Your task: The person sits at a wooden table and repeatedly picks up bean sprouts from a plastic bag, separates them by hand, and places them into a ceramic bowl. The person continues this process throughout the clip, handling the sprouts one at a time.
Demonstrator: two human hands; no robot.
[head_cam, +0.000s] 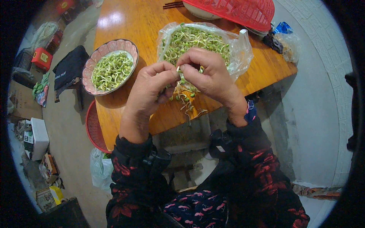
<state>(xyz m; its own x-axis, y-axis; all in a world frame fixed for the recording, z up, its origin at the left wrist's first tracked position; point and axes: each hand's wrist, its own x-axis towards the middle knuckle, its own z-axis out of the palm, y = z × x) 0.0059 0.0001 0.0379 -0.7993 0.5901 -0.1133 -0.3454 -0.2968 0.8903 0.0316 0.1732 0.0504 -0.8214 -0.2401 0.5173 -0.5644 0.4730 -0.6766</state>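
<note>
My left hand [152, 85] and my right hand [209, 72] meet over the table's near edge, fingertips almost touching. Between them a small bean sprout [178, 69] is pinched, its pale stem showing at the fingertips; the rest is mostly hidden by my fingers. Behind my hands lies an open clear plastic bag [243, 52] full of bean sprouts [196, 35]. To the left stands a dish with a pink scalloped rim [89, 69], heaped with sprouts [112, 69]. Loose sprouts and thin root ends [188, 104] lie below my hands, some hanging over the edge.
The wooden table [114, 122] has a red plastic mesh cover [236, 11] over dishes at the back, beside chopsticks [172, 5]. A red basket [94, 131] and a plastic bag [101, 168] sit below the left edge. A stool with black cloth [70, 67] stands farther left.
</note>
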